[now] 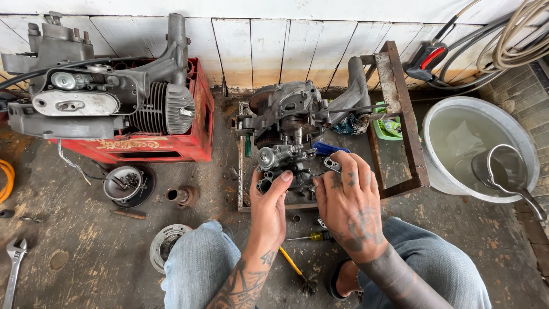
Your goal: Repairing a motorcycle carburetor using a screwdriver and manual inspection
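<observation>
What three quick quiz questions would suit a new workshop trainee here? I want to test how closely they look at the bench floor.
1. True or false: the left hand grips the small grey engine part.
2. What does the big engine at left rest on: A red crate, B metal frame, C basin?
3. What lies in the basin's water?

Key: 1 true; 2 A; 3 a metal ladle.
</observation>
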